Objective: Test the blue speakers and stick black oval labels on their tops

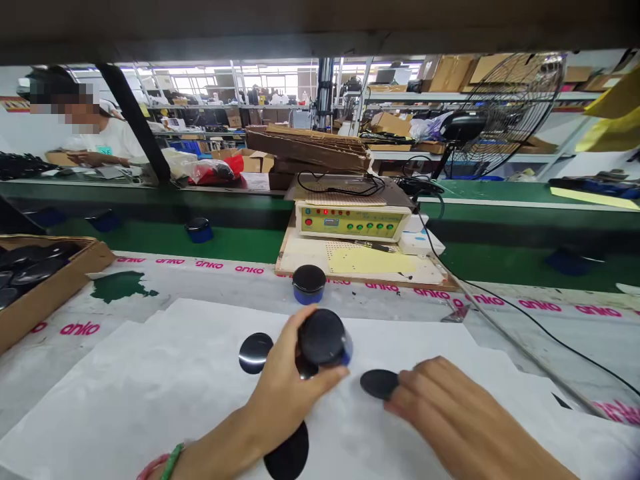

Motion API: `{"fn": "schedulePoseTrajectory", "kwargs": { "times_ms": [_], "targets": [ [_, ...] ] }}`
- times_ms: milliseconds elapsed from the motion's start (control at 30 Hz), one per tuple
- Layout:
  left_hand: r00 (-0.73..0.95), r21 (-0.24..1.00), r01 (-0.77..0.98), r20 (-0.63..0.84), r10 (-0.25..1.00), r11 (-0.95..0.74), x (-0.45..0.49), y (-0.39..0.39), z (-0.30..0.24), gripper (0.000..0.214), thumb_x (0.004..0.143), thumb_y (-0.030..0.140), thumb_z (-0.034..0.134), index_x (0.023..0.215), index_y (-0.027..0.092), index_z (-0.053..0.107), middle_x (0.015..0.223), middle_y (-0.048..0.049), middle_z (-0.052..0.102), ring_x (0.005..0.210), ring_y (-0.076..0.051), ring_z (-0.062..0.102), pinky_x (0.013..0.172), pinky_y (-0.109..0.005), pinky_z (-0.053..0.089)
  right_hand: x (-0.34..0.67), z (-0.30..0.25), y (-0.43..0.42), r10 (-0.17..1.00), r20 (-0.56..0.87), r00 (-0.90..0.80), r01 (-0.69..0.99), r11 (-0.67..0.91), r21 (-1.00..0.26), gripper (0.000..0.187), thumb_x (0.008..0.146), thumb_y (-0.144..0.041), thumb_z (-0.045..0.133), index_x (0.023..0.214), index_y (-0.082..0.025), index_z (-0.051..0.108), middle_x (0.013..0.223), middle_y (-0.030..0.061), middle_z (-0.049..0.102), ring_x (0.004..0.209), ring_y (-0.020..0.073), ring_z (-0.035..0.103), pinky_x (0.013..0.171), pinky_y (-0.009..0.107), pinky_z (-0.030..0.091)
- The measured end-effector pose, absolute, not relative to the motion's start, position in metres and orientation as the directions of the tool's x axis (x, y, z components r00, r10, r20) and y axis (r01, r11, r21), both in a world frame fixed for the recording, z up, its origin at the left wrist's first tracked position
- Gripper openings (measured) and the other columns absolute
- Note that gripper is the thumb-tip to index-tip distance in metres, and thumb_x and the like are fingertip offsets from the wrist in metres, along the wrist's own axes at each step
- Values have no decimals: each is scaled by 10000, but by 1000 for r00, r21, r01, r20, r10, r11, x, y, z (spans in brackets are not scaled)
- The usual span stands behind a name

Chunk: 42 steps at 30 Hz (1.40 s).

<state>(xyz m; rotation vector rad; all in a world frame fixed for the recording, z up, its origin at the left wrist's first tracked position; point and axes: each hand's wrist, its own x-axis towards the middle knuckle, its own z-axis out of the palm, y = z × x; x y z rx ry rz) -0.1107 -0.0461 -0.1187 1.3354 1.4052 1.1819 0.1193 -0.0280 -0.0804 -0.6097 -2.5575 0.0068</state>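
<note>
Our left hand (286,388) is curled around a round black-topped container (323,337), held up above the white paper (165,393); its fingers cover the near side, so we see only a sliver of blue wall at the right. Our right hand (437,403) pinches the edge of a thin black disc (376,384) just beside it; the fingers are blurred and hide the disc's right end, and we cannot tell whether it touches the paper.

A glossy disc (255,353) lies left of the container, partly behind our hand. Another dark disc (290,456) shows below our left wrist, partly covered by it. We cannot make out whether the dark shape under the held container is a further disc.

Beyond stands a blue container with a black top (309,285), whole in view. The cardboard box (55,290) of dark, round pieces is cut off at the left edge.
</note>
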Motion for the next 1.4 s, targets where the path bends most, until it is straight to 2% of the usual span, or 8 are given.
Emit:
{"fn": "schedulePoseTrajectory", "kwargs": {
  "times_ms": [100, 167, 267, 333, 433, 633, 1167, 1400],
  "targets": [
    [216, 881, 427, 119, 969, -203, -107, -55, -120, 686, 706, 298, 767, 1304, 327, 434, 1358, -22, 522, 1249, -241, 497, 1070, -381, 405, 127, -80, -44, 780, 511, -362, 559, 620, -550, 88, 902, -301, 559, 835, -246, 545, 724, -9, 561, 621, 141, 538, 507, 227, 411],
    [371, 830, 477, 109, 922, -290, -103, -57, -119, 688, 709, 290, 765, 1315, 321, 441, 1363, -21, 533, 1247, -240, 506, 1072, -376, 407, 122, -82, -49, 912, 365, -186, 470, 409, -782, 147, 880, -356, 580, 785, -248, 550, 780, -5, 561, 653, 131, 561, 515, 189, 439],
    [407, 822, 506, 37, 913, -260, -99, -57, -119, 761, 703, 315, 773, 1359, 299, 388, 1371, -29, 536, 1209, -235, 545, 1047, -368, 433, 105, -90, -48, 985, 63, -163, 247, 102, -964, 290, 864, -444, 576, 681, -222, 540, 792, 6, 522, 685, 130, 531, 573, 187, 465],
    [385, 833, 509, 5, 923, -217, -98, -57, -119, 836, 707, 316, 771, 1403, 313, 307, 1375, -21, 533, 1204, -230, 550, 1031, -372, 445, 96, -95, -46, 987, -70, -142, 142, -50, -989, 346, 845, -482, 586, 644, -207, 519, 816, 16, 497, 730, 140, 507, 612, 203, 466],
    [378, 845, 499, -14, 926, -191, -99, -57, -122, 918, 715, 324, 764, 1437, 358, 198, 1358, 9, 546, 1197, -221, 555, 1012, -380, 456, 91, -102, -45, 984, -144, -107, 87, -135, -987, 359, 815, -483, 622, 628, -196, 514, 866, 25, 476, 791, 155, 484, 654, 215, 457],
    [384, 835, 517, -33, 923, -186, -99, -57, -119, 862, 728, 337, 752, 1426, 328, 246, 1386, 1, 521, 1191, -222, 556, 1021, -375, 445, 95, -109, -50, 971, -186, -149, 69, -177, -982, 311, 834, -466, 614, 672, -209, 548, 882, 13, 442, 815, 146, 456, 673, 189, 439],
    [376, 841, 522, -73, 924, -145, -96, -56, -117, 798, 750, 341, 729, 1407, 320, 275, 1365, -14, 538, 1168, -236, 571, 1005, -390, 455, 92, -111, -55, 991, 108, -80, 333, 129, -934, 234, 866, -365, 593, 689, -216, 566, 888, 37, 502, 798, 147, 534, 649, 205, 504],
    [388, 831, 509, 14, 922, -227, -98, -59, -123, 870, 776, 326, 712, 1421, 425, 137, 1390, 24, 505, 1198, -217, 552, 991, -384, 468, 83, -106, -59, 992, 123, 8, 382, 110, -918, 245, 855, -373, 603, 670, -221, 554, 889, 33, 502, 803, 148, 527, 630, 221, 464]
  ]
}}
